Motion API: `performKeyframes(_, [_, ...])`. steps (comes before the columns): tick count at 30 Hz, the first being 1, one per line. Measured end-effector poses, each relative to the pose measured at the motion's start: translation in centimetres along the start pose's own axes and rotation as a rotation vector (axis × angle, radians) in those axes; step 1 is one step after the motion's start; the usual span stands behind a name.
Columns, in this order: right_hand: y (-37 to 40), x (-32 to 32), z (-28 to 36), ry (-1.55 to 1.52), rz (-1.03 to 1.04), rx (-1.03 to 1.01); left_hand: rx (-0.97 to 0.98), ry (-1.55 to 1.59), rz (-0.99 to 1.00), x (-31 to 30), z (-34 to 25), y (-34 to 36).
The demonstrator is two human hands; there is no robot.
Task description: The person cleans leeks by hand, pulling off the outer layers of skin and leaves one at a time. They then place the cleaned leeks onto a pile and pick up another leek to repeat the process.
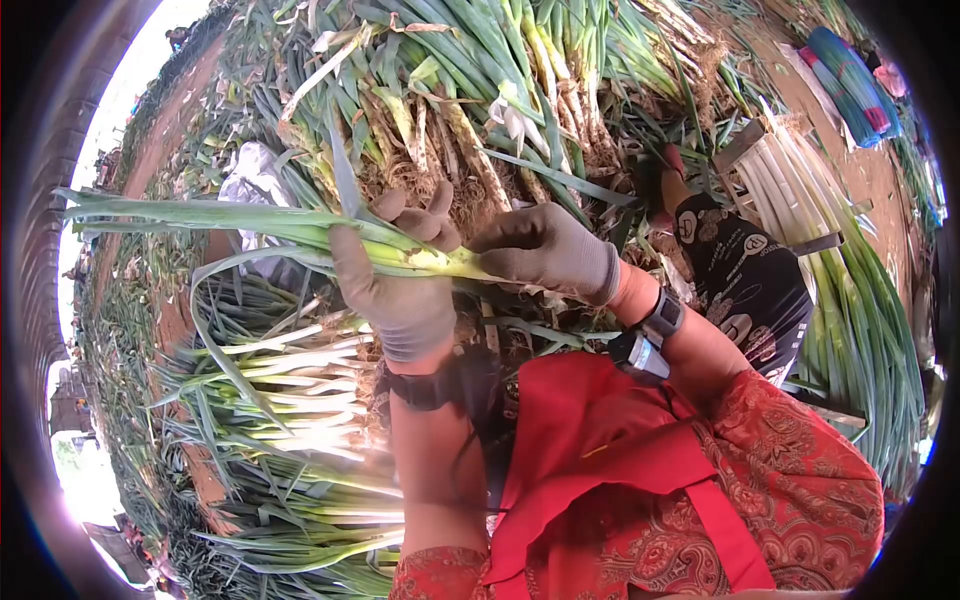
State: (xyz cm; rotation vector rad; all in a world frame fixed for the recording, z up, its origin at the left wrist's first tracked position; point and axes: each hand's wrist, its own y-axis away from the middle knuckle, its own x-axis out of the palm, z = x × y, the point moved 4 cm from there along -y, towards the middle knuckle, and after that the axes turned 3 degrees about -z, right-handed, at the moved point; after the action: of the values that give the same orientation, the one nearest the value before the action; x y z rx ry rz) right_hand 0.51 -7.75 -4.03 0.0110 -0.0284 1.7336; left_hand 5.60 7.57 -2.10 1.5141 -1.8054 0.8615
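while left hand and right hand clamp a leek, it partly hides white plastic

This looks like a produce-sorting shed or covered yard — long green onions with roots on lie heaped in bulk, clean white stalks sit in rows, leaf litter strews brown ground — and daylight shows beside a ribbed covering.
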Motion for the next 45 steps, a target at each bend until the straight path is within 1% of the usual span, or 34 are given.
performKeyframes(1, [0.1,-0.1,-0.1,-0.035,0.025,0.017,-0.007,0.047,0.089,-0.5,0.0,-0.3])
performKeyframes(2, [0.2,-0.2,0.0,0.005,0.060,0.053,-0.013,0.095,0.178,-0.7,0.0,-0.4])
performKeyframes(4, [0.5,-0.5,0.6,0.086,0.129,0.126,-0.008,0.052,0.276,-0.3,-0.4,-0.2])
performKeyframes(5, [0.5,-0.5,0.5,0.149,0.147,-0.028,-0.006,0.032,0.325,-0.1,-0.5,-0.1])
performKeyframes(7, [0.5,0.0,0.8,0.274,0.184,-0.340,-0.042,0.123,0.467,0.0,-0.7,-0.2])
performKeyframes(8, [0.8,-0.1,-0.8,0.028,0.150,0.088,-0.058,0.168,0.538,0.0,-0.7,-0.2])
performKeyframes(11, [1.9,0.9,-2.3,-0.255,0.147,0.332,-0.123,0.279,0.635,0.1,-0.4,-0.2])
performKeyframes(12, [2.4,1.3,-2.7,-0.396,0.120,0.460,-0.118,0.263,0.624,0.0,-0.3,-0.2])
performKeyframes(15, [3.2,1.8,-2.2,-0.668,0.097,0.452,-0.121,0.247,0.593,0.0,0.1,-0.3])
performKeyframes(16, [3.3,1.8,-2.4,-0.657,0.025,0.439,-0.132,0.259,0.585,0.0,0.3,-0.4])
performKeyframes(18, [3.4,1.8,-1.8,-0.377,0.037,0.194,-0.163,0.265,0.540,0.3,0.4,-0.1])
performKeyframes(20, [3.8,2.2,-2.2,-0.320,0.176,0.209,-0.182,0.299,0.739,1.1,0.7,-0.3])
performKeyframes(21, [4.1,2.4,-3.0,-0.404,0.309,0.346,-0.191,0.317,0.835,1.6,0.6,-0.1])
performKeyframes(22, [4.7,2.7,-3.7,-0.489,0.443,0.483,-0.181,0.327,0.791,1.9,0.8,0.5])
performKeyframes(24, [6.1,2.7,-5.7,-0.328,0.483,0.445,-0.189,0.247,0.802,2.9,0.8,1.3])
performKeyframes(25, [6.1,1.9,-6.7,0.043,0.588,0.036,-0.176,0.187,0.787,2.9,0.9,1.7])
performKeyframes(26, [6.3,1.0,-7.7,0.411,0.534,-0.381,-0.163,0.126,0.772,2.9,0.9,2.0])
performKeyframes(29, [7.2,-1.6,-12.4,0.563,0.395,0.103,-0.153,0.042,0.705,2.5,0.8,2.6])
performKeyframes(31, [8.0,-3.3,-12.8,0.794,0.410,0.228,-0.154,0.106,0.637,2.2,-0.2,2.5])
performKeyframes(33, [6.9,-5.1,-12.4,0.785,0.277,0.277,-0.154,0.172,0.591,2.0,-1.1,2.1])
performKeyframes(35, [5.4,-6.4,-8.9,0.519,-0.003,0.265,-0.170,0.212,0.573,2.1,-1.2,1.4])
performKeyframes(37, [4.0,-3.8,-5.1,-0.024,0.121,0.100,-0.235,0.231,0.579,2.0,-0.9,0.9])
performKeyframes(38, [3.4,-2.2,-4.1,-0.111,0.220,0.108,-0.246,0.209,0.558,2.0,-0.7,0.7])
performKeyframes(40, [3.0,0.8,-2.8,-0.284,0.424,0.123,-0.281,0.323,0.576,1.9,-0.3,0.4])
performKeyframes(43, [4.0,2.2,-4.1,-0.507,0.537,0.425,-0.269,0.425,0.585,2.1,-0.9,0.2])
performKeyframes(45, [4.4,2.9,-4.3,-0.601,0.561,0.317,-0.249,0.465,0.587,2.1,-1.4,0.1])
